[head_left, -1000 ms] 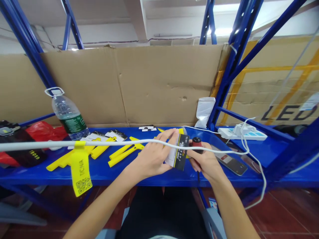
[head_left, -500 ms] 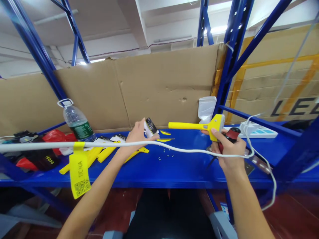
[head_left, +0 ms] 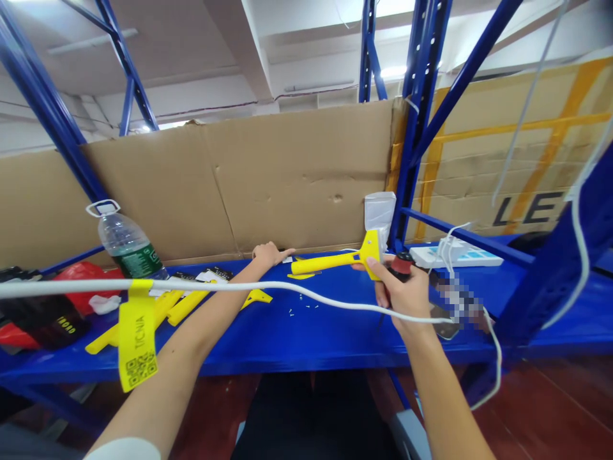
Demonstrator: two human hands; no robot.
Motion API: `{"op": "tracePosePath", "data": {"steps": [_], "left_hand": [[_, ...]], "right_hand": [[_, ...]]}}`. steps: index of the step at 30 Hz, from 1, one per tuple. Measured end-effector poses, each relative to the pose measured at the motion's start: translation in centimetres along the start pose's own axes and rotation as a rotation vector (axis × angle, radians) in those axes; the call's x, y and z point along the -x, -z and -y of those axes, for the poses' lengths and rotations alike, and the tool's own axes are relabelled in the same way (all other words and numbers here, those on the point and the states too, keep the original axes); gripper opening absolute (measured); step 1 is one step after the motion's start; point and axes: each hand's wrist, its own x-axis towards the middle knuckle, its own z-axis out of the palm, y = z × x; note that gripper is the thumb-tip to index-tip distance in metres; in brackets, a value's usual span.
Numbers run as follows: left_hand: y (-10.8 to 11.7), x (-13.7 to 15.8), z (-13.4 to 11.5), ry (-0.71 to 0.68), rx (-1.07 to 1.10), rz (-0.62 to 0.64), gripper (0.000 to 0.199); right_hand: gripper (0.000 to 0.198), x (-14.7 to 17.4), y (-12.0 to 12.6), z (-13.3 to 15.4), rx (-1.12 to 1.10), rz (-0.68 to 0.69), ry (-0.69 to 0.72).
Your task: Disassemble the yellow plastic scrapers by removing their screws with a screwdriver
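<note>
My right hand (head_left: pixel 407 291) is closed round a yellow scraper (head_left: pixel 325 262) with a wide head, its handle pointing left. The same hand also grips a red-and-black tool handle (head_left: pixel 401 266), apparently a screwdriver. At the back of the blue shelf, my left hand (head_left: pixel 269 254) reaches down with its fingers bent together. A small white piece shows by its fingertips; what it holds is mostly hidden. Close to that hand lies a thin yellow part (head_left: pixel 301 276). Several tiny screws (head_left: pixel 291 313) are scattered on the shelf between my hands.
More yellow scrapers (head_left: pixel 189 306) lie left beside black-and-white cards. A water bottle (head_left: pixel 131 246) leans behind them, near a red bag (head_left: pixel 86 287). A white cable (head_left: pixel 287 287) hangs across the front with a yellow tag (head_left: pixel 138 338). Cardboard (head_left: pixel 297 172) backs the shelf.
My left hand has lowered and reached farther back; the black-and-white packet it held up no longer shows plainly. The view has shifted right; my right hand still holds the scraper.
</note>
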Motion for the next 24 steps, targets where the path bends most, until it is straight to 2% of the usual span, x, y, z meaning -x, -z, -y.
{"op": "tracePosePath", "data": {"steps": [2, 4, 6, 7, 9, 11, 12, 13, 15, 17, 21, 24], "left_hand": [[0.3, 0.7, -0.1, -0.006, -0.003, -0.019, 0.119], [0.8, 2.2, 0.1, -0.037, 0.043, -0.101, 0.11], [1.3, 4.5, 0.2, -0.163, 0.198, -0.192, 0.095], [1.5, 6.0, 0.2, -0.27, 0.336, -0.193, 0.087], [1.4, 9.8, 0.0, -0.516, 0.747, -0.079, 0.079], [0.8, 14.1, -0.5, -0.639, 1.139, 0.08, 0.078], [0.5, 16.2, -0.7, -0.685, 1.236, 0.141, 0.074], [0.1, 18.2, -1.0, -0.702, 1.294, 0.175, 0.075], [-0.5, 21.3, -1.3, -0.677, 1.384, 0.133, 0.076], [-0.8, 22.9, -1.2, -0.638, 1.523, 0.082, 0.078], [-1.2, 22.8, 0.2, -0.549, 1.84, 0.159, 0.084], [-1.9, 21.9, 1.3, -0.469, 1.999, 0.202, 0.073]], "right_hand": [[0.046, 0.0, 0.0, -0.3, 0.036, 0.029, -0.017], [0.047, -0.1, 0.0, -0.5, 0.059, 0.04, -0.037], [0.05, -0.1, -0.1, -0.5, 0.072, 0.054, -0.064], [0.051, 0.0, -0.3, -0.5, 0.075, 0.062, -0.076], [0.053, 0.2, -0.8, -0.5, 0.08, 0.091, -0.092], [0.053, 0.6, -1.4, -0.4, 0.098, 0.12, -0.098], [0.053, 0.8, -1.8, -0.5, 0.112, 0.137, -0.101], [0.053, 1.1, -2.1, -0.5, 0.127, 0.151, -0.103], [0.054, 1.5, -2.5, -0.6, 0.158, 0.168, -0.092], [0.056, 1.8, -2.4, -0.5, 0.181, 0.17, -0.049], [0.052, 1.6, -1.4, 0.4, 0.106, 0.04, 0.082], [0.051, 1.1, -0.6, 1.3, -0.02, -0.085, 0.113]]}}
